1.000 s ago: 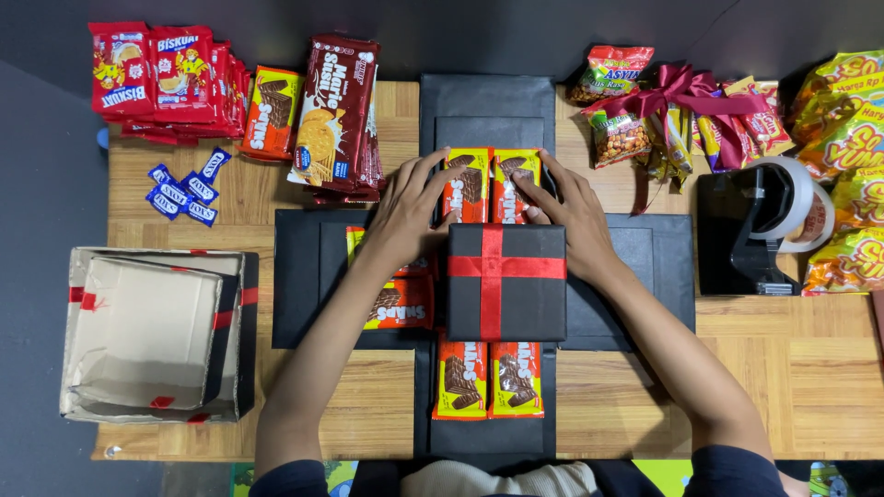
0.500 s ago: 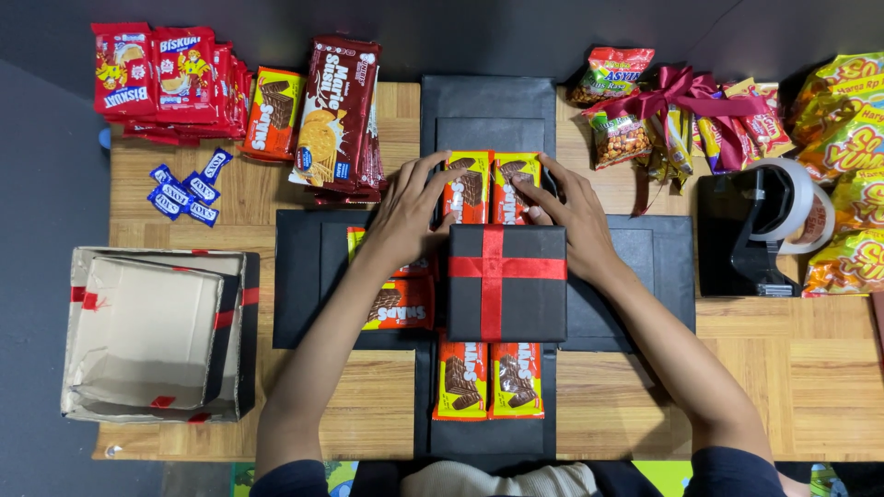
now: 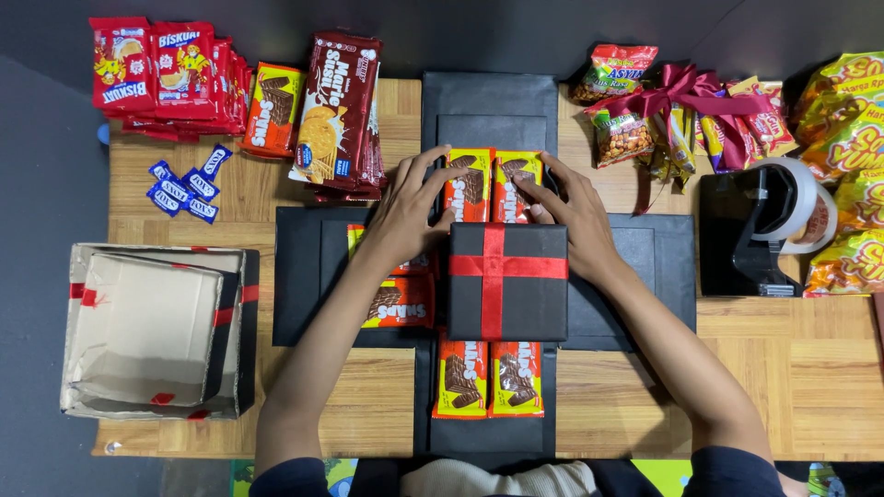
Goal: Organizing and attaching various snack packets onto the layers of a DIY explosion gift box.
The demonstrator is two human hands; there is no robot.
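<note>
Two yellow-and-orange chocolate wafer packs (image 3: 493, 186) sit just behind the small black gift box with red ribbon (image 3: 507, 282). My left hand (image 3: 410, 213) and right hand (image 3: 573, 216) press them flat, fingers spread, gripping nothing. I reckon straightening's next.

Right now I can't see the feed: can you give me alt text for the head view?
Both hands, left hand and right hand, press on two snack packs lying on the far flap of an unfolded black box, just behind a small black gift box with a red ribbon. More snacks, a tape dispenser and a cardboard box surround them on a wooden table.
</note>
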